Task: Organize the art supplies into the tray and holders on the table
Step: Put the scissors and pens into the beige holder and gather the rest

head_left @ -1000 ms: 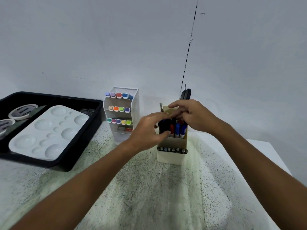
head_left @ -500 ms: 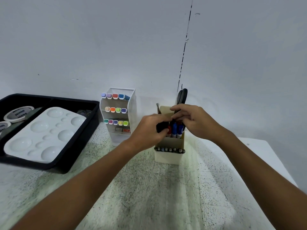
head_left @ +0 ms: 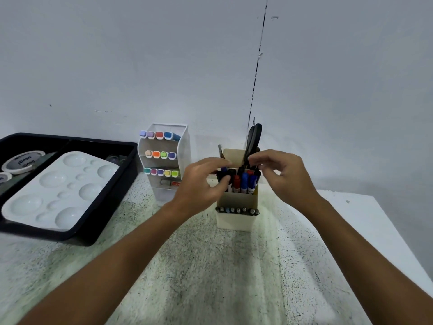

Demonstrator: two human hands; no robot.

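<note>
Both hands meet over the cream box-shaped pen holder [head_left: 236, 205] near the speckled desk's [head_left: 210, 277] back edge: the left hand [head_left: 201, 184] grips a black marker [head_left: 226, 180], the right hand [head_left: 283, 177] pinches marker tops, against a plain grey wall [head_left: 117, 55]

Both hands work at the cream pen holder [head_left: 236, 220], which stands near the back edge of the speckled table [head_left: 210, 277]. The left hand [head_left: 201, 184] curls its fingers round the black markers [head_left: 222, 178] at the holder's left side. The right hand [head_left: 284, 178] hovers over the top, fingers bent, near the scissors [head_left: 254, 139]. A white marker rack [head_left: 165, 160] stands left of the holder. A black tray [head_left: 112, 207] at the left edge holds a white palette [head_left: 58, 191].
</note>
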